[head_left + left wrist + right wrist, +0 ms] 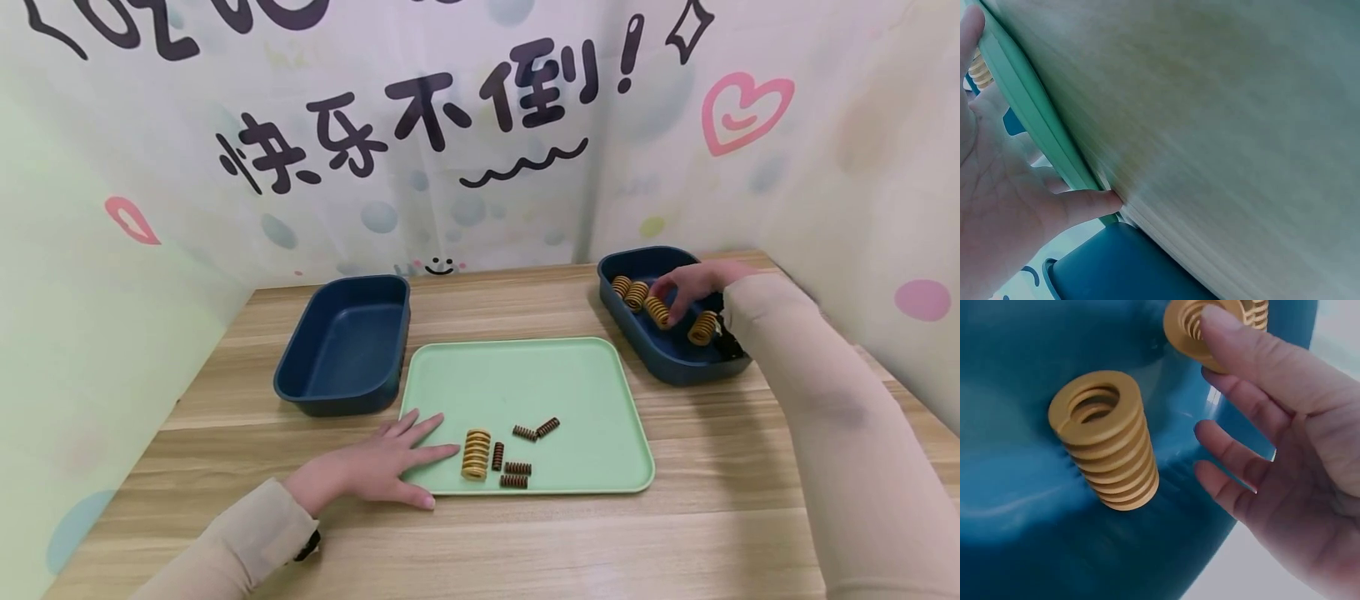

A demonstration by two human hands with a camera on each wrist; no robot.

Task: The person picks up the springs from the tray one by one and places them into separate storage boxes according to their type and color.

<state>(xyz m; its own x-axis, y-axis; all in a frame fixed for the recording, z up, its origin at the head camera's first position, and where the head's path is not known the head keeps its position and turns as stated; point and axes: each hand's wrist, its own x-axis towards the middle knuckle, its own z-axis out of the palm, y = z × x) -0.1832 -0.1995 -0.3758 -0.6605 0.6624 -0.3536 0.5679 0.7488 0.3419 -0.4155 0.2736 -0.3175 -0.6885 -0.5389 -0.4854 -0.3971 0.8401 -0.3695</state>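
In the head view, my right hand (686, 287) reaches into the right blue bin (652, 350). Its thumb and index finger pinch a yellow coil spring (657, 312); the right wrist view shows the thumb over the end of that spring (1179, 328). Another yellow spring (1110, 444) lies apart from the fingers on the bin floor. My left hand (375, 467) has its fingers spread at the left edge of the green tray (555, 375), with the thumb by the front corner. Beside its fingertips a yellow spring (476, 455) lies on the tray, next to several small dark springs (517, 468).
A second blue bin (341, 342), with nothing in it, stands left of the tray. More yellow springs (636, 297) lie along the left side of the right bin. Behind the wooden table (525, 550) hangs a printed curtain (450, 208).
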